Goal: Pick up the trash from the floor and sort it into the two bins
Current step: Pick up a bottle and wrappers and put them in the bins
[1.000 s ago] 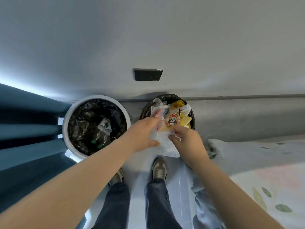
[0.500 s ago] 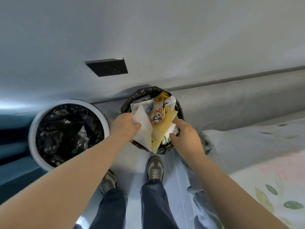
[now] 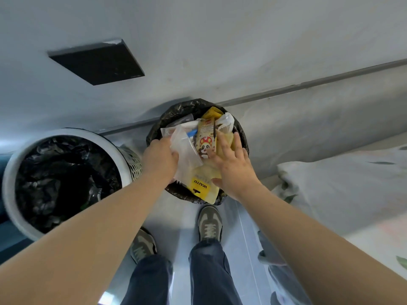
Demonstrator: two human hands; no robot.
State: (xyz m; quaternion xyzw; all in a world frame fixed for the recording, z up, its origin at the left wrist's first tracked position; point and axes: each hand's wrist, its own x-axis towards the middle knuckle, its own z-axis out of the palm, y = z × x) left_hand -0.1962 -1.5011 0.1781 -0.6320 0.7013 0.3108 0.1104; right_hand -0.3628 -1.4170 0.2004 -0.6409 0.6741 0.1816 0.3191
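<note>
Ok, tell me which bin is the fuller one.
The small black bin under both hands: wrappers heap above its rim. The white bin shows mostly liner.

A black-lined bin (image 3: 198, 106) heaped with wrappers is seen against the wall at 12 o'clock from the shoes (image 3: 209, 223). A clear plastic bag (image 3: 185, 150) is gripped by the left hand (image 3: 160, 159) over the heap. The right hand (image 3: 233, 168) is laid flat, fingers spread, on a yellow packet (image 3: 201, 188). A white bin (image 3: 66, 179) with a black liner is seen at 10 o'clock.
</note>
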